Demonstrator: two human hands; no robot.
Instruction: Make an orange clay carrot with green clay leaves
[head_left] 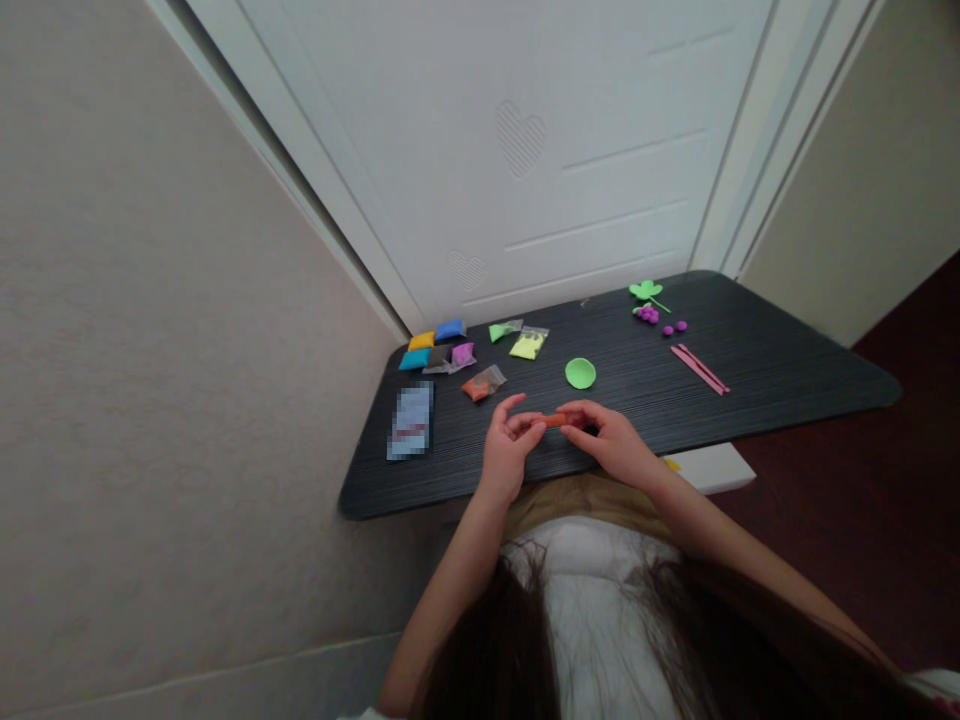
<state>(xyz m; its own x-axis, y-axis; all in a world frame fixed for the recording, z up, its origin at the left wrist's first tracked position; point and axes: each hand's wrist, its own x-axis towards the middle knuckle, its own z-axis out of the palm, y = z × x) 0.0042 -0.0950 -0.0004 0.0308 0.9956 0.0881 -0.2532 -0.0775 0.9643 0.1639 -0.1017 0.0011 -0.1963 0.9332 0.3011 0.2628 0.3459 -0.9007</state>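
Observation:
A short orange roll of modelling clay [555, 421] is held level between my two hands, above the table's near side. My left hand [510, 445] pinches its left end between thumb and fingers, with the index finger raised. At the other end, the fingertips and thumb of my right hand [609, 440] close on the clay. Just beyond the hands lies a flat green clay disc [580, 374]. An opened clear packet with orange clay [482, 384] rests to the left of the disc.
Several coloured clay packets [435, 350] and a phone [411, 421] lie on the dark table [480, 468] at left. Pink tools [700, 370], purple clay balls [649, 315] and a green clay leaf shape [646, 290] lie at right. A white box [712, 468] is below the front edge.

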